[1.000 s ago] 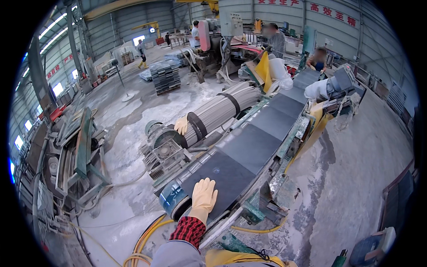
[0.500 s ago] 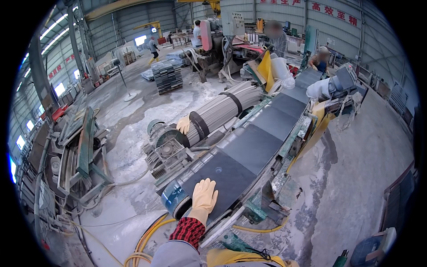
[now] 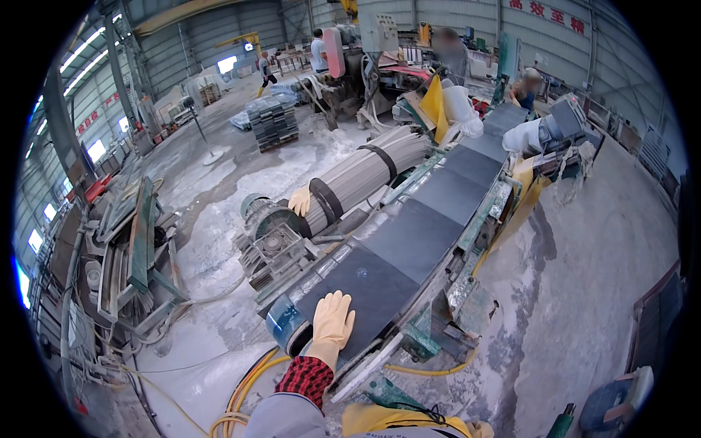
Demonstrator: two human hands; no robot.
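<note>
My left hand [image 3: 333, 320], in a cream rubber glove with a red-and-black checked cuff, lies flat with the fingers stretched out. It rests on the near left corner of a dark flat slab [image 3: 372, 288] at the near end of a long conveyor. Several similar slabs [image 3: 409, 237] lie end to end along the conveyor beyond it. Just left of the hand is the conveyor's blue end roller [image 3: 283, 321]. Of my right hand [image 3: 480, 429], only a small pale patch shows at the bottom edge, beside my yellow apron; its fingers are hidden.
Left of the conveyor stand a motor with a gearbox [image 3: 274, 244] and a strapped bundle of grey strips [image 3: 365, 179]; an empty glove [image 3: 300, 199] lies on the bundle. Yellow hoses [image 3: 244, 390] coil on the floor. A co-worker [image 3: 526, 89] is at the far end.
My left hand stays flat on the slab, almost unmoved. The view has shifted slightly. A walking person in the background has moved a little to the right.
</note>
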